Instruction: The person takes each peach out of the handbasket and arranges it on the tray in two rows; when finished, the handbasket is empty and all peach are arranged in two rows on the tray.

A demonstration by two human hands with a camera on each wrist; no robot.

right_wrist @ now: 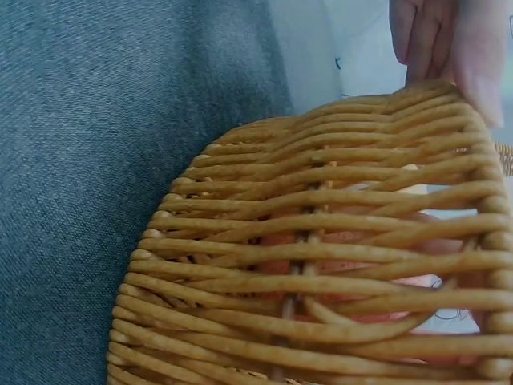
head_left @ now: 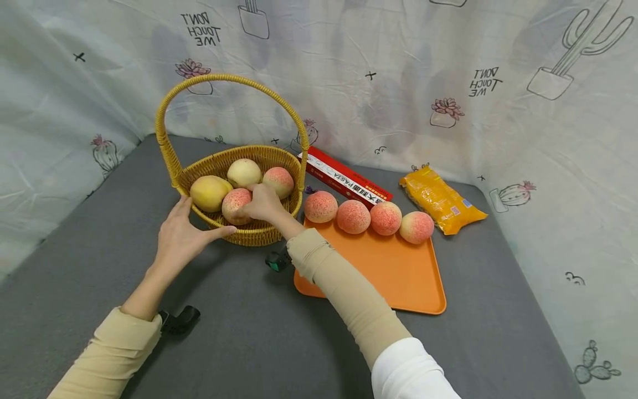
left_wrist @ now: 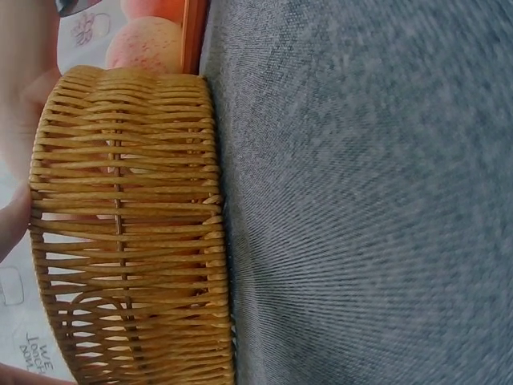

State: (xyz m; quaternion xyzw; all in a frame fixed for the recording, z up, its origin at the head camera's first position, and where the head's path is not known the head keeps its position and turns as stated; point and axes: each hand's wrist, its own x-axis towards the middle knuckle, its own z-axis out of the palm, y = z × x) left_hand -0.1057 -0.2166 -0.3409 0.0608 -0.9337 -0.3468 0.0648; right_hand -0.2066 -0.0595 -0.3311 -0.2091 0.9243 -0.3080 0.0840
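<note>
A yellow wicker basket (head_left: 249,238) with a tall arched handle holds a yellow mango (head_left: 208,194), a pale peach (head_left: 244,173) and a pink peach (head_left: 279,182). Low at the front inside it, my right hand (head_left: 264,204) grips another pink peach (head_left: 234,206) between thumb and fingers. My left hand (head_left: 181,235) rests at the basket's front left rim, thumb stretched along the edge and fingers at the side. In the left wrist view the woven wall (left_wrist: 128,224) stands close, the thumb touching its rim. Through the weave in the right wrist view, pinkish fruit shows partly hidden.
Right of the basket lies an orange tray (head_left: 394,271) with several peaches (head_left: 354,216) in a row along its far edge. Behind it are a red pasta box (head_left: 346,177) and an orange packet (head_left: 441,199). A patterned curtain (head_left: 349,72) hangs behind the grey table (head_left: 239,332).
</note>
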